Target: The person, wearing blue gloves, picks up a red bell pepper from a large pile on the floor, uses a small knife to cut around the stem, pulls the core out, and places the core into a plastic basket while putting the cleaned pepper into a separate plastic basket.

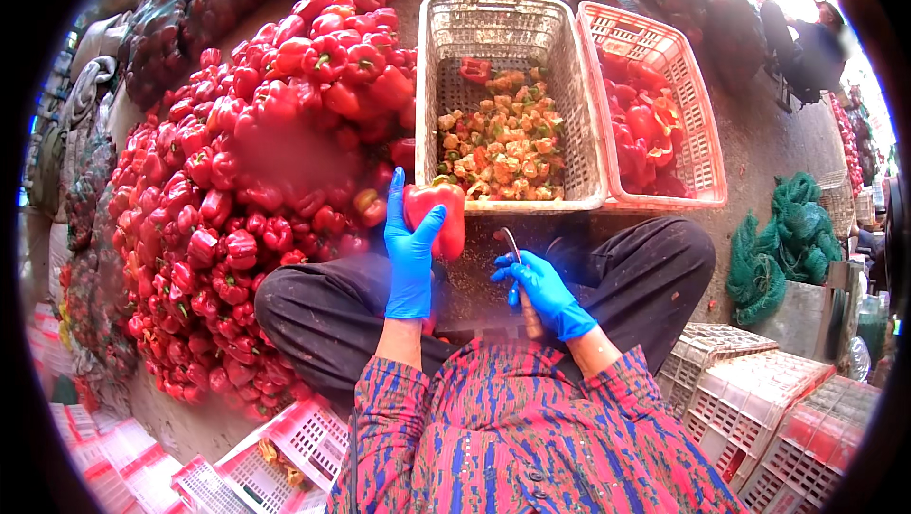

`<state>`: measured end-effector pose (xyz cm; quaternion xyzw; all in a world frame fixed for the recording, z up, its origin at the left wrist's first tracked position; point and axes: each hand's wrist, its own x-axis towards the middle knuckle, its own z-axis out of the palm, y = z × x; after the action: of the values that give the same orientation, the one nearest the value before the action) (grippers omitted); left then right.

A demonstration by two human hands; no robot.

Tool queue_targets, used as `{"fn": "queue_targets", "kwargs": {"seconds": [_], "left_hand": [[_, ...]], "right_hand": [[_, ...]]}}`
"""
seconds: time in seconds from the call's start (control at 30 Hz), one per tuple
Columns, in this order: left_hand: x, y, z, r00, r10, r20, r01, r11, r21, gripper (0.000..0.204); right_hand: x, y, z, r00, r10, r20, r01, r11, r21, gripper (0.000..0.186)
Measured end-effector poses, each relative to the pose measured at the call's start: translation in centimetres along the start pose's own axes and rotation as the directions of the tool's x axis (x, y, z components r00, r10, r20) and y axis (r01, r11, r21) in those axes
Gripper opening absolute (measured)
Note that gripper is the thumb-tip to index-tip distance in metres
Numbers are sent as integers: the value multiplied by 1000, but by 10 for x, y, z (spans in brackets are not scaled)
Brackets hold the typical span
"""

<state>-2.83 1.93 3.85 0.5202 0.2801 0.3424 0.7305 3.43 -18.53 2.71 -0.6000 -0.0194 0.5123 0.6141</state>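
Person sits cross-legged on the ground, both hands in blue gloves. Left hand is wrapped around a red bell pepper, thumb on the near face, fingers round the back: a full, firm hold. The pepper is up off the lap, just in front of the near rim of the beige crate. Right hand is closed round a small knife, blade sticking up and slightly left, tip near the pepper but not touching it.

Pepper orientation: long axis roughly upright in the picture, running away from the person. Can't tell which end carries the stem; the glove covers the near part.

My read on doing this step well:
- turn the pepper so the stem end faces the blade, keeping the left thumb off the cut line
- short controlled cuts around the core; the blade points toward the gloved fingers, so that's the risk
- hold it over the beige crate so scraps drop in with the cores and trimmings already there

Around them: a big heap of red peppers at the left knee, and a pink crate just right of the beige one with red pepper pieces inside. Stacked pale crates sit at the lower right, green netting beyond the right knee.
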Motion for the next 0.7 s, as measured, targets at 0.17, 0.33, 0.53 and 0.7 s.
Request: {"fn": "queue_targets", "kwargs": {"seconds": [0.17,0.33,0.53,0.7], "left_hand": [[3,-38,-10,979,200,42,-194,848,493,62],[3,-48,-3,974,223,26,-205,835,510,52],[3,-46,0,977,213,12,-184,815,549,54],[11,-53,4,981,121,-154,-49,913,404,51]], "right_hand": [[12,-49,26,983,-184,4,184,980,-68,36],[59,-67,42,986,-160,38,164,974,-157,34],[67,-68,53,994,-70,81,94,935,-343,35],[52,-22,59,944,-326,44,253,635,-730,27]]}}
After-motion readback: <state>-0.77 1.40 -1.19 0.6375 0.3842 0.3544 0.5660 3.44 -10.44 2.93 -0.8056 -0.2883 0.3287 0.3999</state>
